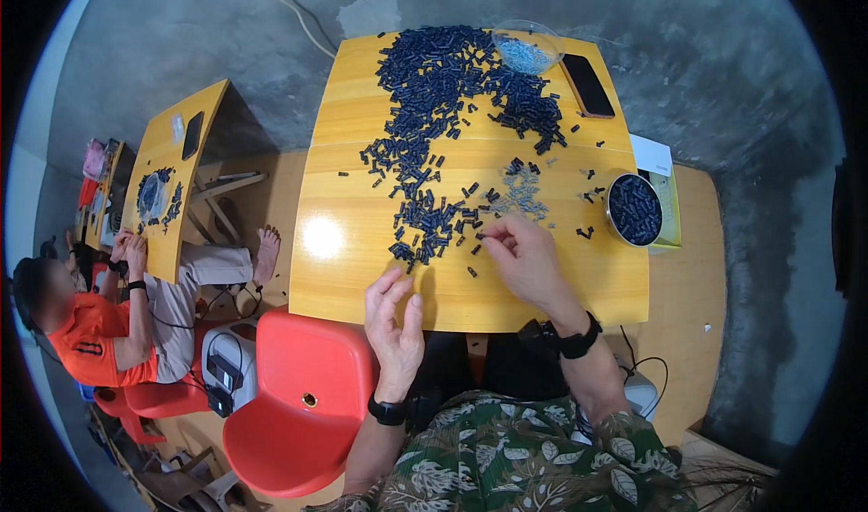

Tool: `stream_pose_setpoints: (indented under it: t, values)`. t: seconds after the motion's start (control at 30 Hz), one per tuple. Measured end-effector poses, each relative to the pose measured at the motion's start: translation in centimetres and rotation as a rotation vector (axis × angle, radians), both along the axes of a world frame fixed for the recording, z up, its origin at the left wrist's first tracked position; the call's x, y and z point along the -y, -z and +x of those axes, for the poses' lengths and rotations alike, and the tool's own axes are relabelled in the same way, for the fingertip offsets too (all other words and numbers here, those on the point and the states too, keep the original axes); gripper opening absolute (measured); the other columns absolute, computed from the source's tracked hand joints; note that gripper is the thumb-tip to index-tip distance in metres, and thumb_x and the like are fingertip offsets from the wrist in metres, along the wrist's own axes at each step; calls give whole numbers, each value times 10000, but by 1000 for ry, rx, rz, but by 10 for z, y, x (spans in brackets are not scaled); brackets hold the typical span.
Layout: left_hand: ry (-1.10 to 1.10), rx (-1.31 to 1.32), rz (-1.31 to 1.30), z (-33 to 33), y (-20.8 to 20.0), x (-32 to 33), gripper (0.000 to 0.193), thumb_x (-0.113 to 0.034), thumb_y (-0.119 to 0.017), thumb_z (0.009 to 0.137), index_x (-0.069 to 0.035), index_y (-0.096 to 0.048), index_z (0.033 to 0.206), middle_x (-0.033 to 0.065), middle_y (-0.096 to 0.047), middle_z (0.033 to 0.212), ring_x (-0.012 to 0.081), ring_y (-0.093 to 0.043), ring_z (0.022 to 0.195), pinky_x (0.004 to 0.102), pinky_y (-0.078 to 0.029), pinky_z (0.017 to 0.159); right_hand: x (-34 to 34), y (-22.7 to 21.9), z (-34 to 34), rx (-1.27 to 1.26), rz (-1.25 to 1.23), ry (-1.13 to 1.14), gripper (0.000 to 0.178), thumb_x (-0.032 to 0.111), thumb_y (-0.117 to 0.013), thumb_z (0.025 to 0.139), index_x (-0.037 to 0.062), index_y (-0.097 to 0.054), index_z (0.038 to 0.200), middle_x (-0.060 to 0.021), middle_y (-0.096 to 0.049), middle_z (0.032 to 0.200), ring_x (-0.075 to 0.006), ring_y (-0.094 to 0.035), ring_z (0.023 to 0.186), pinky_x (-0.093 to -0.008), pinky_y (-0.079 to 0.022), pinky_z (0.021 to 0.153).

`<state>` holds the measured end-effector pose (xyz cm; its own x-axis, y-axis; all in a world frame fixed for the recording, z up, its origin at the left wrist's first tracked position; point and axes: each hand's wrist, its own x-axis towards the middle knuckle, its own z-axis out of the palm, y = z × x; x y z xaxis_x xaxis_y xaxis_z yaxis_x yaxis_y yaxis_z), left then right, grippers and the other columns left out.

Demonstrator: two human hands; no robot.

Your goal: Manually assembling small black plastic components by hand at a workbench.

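My right hand is over the near part of the table, thumb and forefinger pinched at a small black cylindrical piece; its far end is partly hidden by the fingers. At the table's near edge my left hand has its palm turned up and its fingers loosely bent and apart, with nothing visible in it. Just ahead of it ends a long pile of black cylindrical pieces, spreading from the back of the table. Small clear or silvery parts lie scattered beyond my right hand.
A round container full of black pieces stands at the table's right edge, beside a white and yellow box. At the back sit a clear bowl of bluish parts and a phone. A red chair is at lower left; another person works at a left table.
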<state>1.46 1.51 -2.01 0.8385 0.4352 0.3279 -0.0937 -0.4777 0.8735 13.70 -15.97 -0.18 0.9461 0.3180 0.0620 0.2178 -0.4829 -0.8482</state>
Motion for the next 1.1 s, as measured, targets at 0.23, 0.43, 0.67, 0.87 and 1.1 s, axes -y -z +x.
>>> stream_pose_setpoints:
  t: [0.23, 0.43, 0.67, 0.87, 1.1]
  values:
    - [244, 24, -187, 6, -38, 27, 310, 20, -640, 856, -10, -666, 1164, 134, -632, 1186, 222, -576, 1117, 320, -432, 972, 11, -7, -35, -600, 867, -208, 123, 63, -626, 931, -28, -628, 1014, -32, -648, 843, -90, -599, 685, -222, -503, 625]
    - [263, -15, -245, 5, -36, 40, 300, 24, -661, 856, -6, -678, 1154, 129, -654, 1151, 202, -615, 1057, 301, -479, 913, 6, 6, -51, -672, 1058, -266, 128, 38, -628, 925, -25, -628, 1036, -47, -657, 849, -101, -625, 708, -237, -532, 647]
    - [248, 88, -216, 0, -38, 42, 213, 31, -677, 855, -9, -706, 1062, 110, -653, 1085, 149, -619, 974, 284, -499, 850, 10, 2, -62, -672, 1058, -264, 122, 34, -658, 905, -26, -631, 1008, -53, -663, 893, -106, -642, 758, -245, -544, 662]
    - [258, 28, -1034, -8, -26, 43, 122, 4, -668, 884, 11, -690, 1003, 63, -662, 999, 118, -611, 887, 255, -488, 826, 2, -21, -72, 198, 447, -172, 204, 17, -754, 783, 25, -664, 966, -65, -638, 891, -160, -639, 766, -288, -516, 607]
    - [308, -10, -1165, -16, -32, 44, 138, -16, -644, 912, 17, -671, 1043, 54, -667, 977, 110, -623, 869, 250, -508, 833, 1, -18, -72, 586, 277, -126, 221, 1, -751, 712, 42, -675, 915, -88, -607, 826, -258, -619, 672, -344, -501, 568]
